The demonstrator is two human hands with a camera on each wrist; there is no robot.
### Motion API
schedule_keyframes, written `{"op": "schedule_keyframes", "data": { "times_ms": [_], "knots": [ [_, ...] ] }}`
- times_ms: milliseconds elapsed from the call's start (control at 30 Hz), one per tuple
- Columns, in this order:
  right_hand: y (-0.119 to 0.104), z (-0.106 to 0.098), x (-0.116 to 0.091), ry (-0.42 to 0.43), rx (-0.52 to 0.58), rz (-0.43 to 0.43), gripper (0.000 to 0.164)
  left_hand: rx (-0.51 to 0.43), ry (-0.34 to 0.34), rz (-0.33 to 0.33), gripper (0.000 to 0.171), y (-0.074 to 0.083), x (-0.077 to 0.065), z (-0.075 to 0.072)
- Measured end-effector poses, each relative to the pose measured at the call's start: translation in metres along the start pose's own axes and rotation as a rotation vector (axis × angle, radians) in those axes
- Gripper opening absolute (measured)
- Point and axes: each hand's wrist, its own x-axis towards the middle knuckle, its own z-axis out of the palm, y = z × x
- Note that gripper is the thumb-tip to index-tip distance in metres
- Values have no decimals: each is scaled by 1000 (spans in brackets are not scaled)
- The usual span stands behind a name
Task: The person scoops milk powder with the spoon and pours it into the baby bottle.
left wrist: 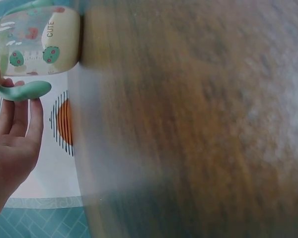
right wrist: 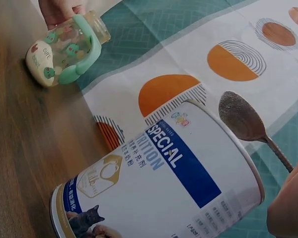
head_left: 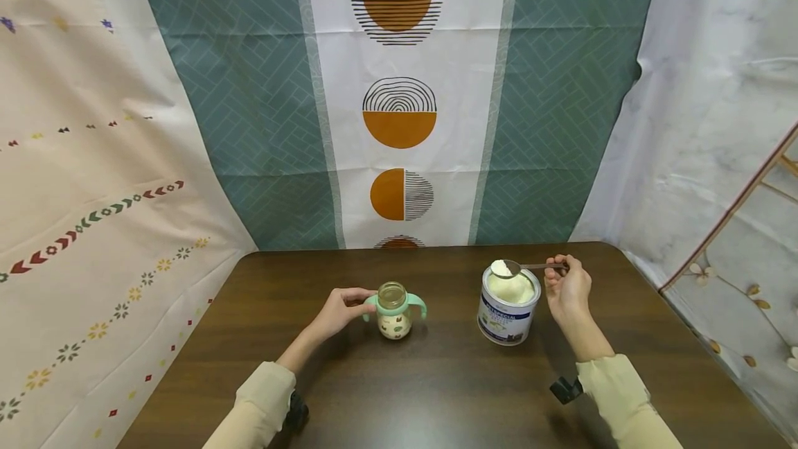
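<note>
My left hand [head_left: 341,312] pinches the left mint-green handle [left wrist: 27,91] of a small clear baby bottle [head_left: 394,321]. The bottle stands upright and uncapped on the table, with pale powder in its lower part. In my right hand [head_left: 569,287] is a metal spoon [right wrist: 242,117], gripped by its handle. The spoon's bowl carries a heap of pale powder [head_left: 501,267] and hangs over the rim of an open milk powder can [head_left: 503,322]. Cream-coloured powder [head_left: 512,288] shows inside the can.
A dark wooden table [head_left: 436,393] bears the bottle and, to its right, the can. Behind its far edge hangs a green and white patterned cloth [head_left: 249,123]. Pale patterned cloths [head_left: 75,158] close in both sides.
</note>
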Motion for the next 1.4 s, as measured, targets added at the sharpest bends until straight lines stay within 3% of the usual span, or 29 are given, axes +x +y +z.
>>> {"op": "schedule_keyframes", "data": {
  "times_ms": [167,467,933,1400],
  "knots": [
    [0,0,-2,-39,-17,-21,41,-8,0,3,31,-4,1,0],
    [1,0,0,14,0,-18,43,-6,9,19,32,-11,3,1],
    [4,10,0,-41,67,-22,44,10,13,-7,32,0,0,1],
    [6,19,-3,-80,75,-12,43,9,10,-3,32,1,-1,1]
  ]
}}
